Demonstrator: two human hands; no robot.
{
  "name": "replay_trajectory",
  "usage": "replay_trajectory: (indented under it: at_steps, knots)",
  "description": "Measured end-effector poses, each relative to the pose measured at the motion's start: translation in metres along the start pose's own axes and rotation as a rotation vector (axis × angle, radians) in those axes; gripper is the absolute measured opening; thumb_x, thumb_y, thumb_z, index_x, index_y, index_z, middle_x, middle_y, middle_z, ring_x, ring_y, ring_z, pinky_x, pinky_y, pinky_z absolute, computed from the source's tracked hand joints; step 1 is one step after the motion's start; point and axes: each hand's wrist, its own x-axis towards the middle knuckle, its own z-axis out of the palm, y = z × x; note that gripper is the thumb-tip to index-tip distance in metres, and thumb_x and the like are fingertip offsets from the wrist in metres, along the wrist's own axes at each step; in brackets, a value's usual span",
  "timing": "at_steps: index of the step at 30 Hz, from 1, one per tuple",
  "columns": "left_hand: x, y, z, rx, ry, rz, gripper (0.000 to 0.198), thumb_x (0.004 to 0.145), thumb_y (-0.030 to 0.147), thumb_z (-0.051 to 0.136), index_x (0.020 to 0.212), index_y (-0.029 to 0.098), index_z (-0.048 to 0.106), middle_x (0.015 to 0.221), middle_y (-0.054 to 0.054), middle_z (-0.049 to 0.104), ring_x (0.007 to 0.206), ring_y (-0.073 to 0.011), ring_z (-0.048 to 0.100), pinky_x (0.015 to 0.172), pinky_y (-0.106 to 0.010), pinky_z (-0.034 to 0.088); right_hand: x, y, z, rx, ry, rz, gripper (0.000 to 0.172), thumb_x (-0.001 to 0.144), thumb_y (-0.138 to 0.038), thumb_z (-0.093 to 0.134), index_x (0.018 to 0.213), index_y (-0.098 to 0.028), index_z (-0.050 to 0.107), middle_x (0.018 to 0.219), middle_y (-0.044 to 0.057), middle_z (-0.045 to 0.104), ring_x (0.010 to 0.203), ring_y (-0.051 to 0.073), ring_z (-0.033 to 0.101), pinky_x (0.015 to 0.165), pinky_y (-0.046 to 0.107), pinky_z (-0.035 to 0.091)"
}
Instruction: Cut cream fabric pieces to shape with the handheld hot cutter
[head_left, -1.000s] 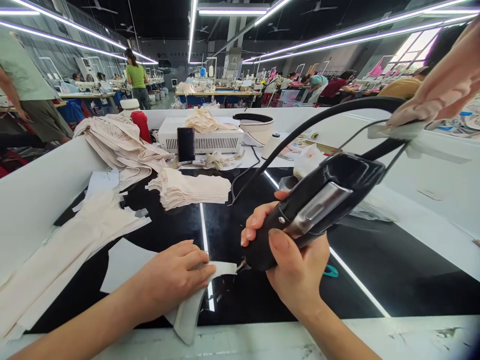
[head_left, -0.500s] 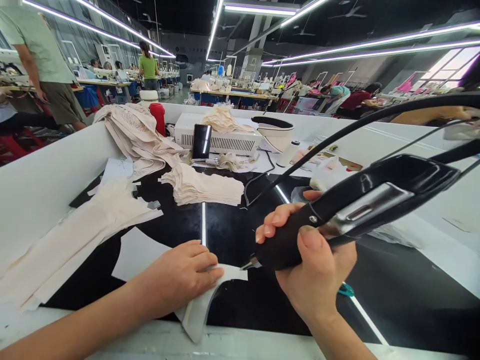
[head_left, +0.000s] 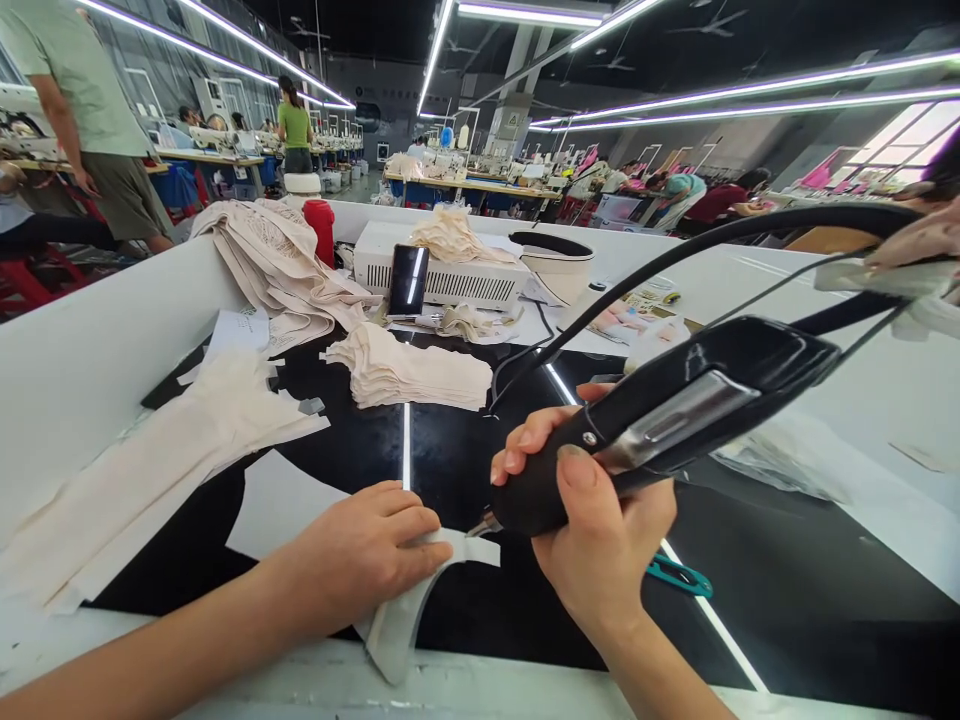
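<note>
My left hand (head_left: 360, 552) lies flat, fingers together, pressing a curved white fabric piece (head_left: 409, 610) onto the glossy black table (head_left: 787, 580). My right hand (head_left: 592, 530) is wrapped round the grip of a black corded hand tool (head_left: 667, 415). Its small metal tip touches the upper edge of the fabric piece, just beyond my left fingertips. A thick black cable (head_left: 720, 240) arches from the tool to the right.
A stack of cream fabric pieces (head_left: 409, 375) sits mid-table, more cream cloth (head_left: 150, 470) at left. Behind stand a white box (head_left: 450, 275) with a phone (head_left: 407, 280), a red bottle (head_left: 322, 230) and a bowl (head_left: 555, 262). Teal snips (head_left: 679, 577) lie at right. People work in the background.
The tool's tip has come back down to the fabric's edge after lifting slightly. My left hand stays pressed on the piece. The view has shifted a little.
</note>
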Motion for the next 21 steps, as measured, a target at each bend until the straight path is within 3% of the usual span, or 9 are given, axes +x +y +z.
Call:
replay_trajectory:
  at_steps: [14, 21]
  knots:
    - [-0.0074, -0.0004, 0.003, -0.032, -0.024, -0.004, 0.02, 0.107, 0.007, 0.051, 0.116, 0.017, 0.065, 0.108, -0.006, 0.072, 0.101, -0.0193, 0.067, 0.098, -0.039, 0.059, -0.0009, -0.0055, -0.0087, -0.029, 0.036, -0.013, 0.037, 0.086, -0.039, 0.083, 0.114, -0.03, 0.06, 0.076, -0.005, 0.065, 0.056, 0.016, 0.063, 0.049, 0.032, 0.056]
    - [-0.0071, -0.0015, 0.0008, -0.034, -0.035, 0.012, 0.021, 0.106, 0.006, 0.051, 0.118, 0.016, 0.065, 0.111, -0.008, 0.073, 0.102, -0.0206, 0.068, 0.097, -0.04, 0.06, -0.0075, -0.0111, -0.0037, 0.075, 0.024, -0.011, 0.037, 0.084, -0.041, 0.085, 0.113, -0.03, 0.065, 0.076, -0.004, 0.065, 0.056, 0.017, 0.062, 0.045, 0.031, 0.055]
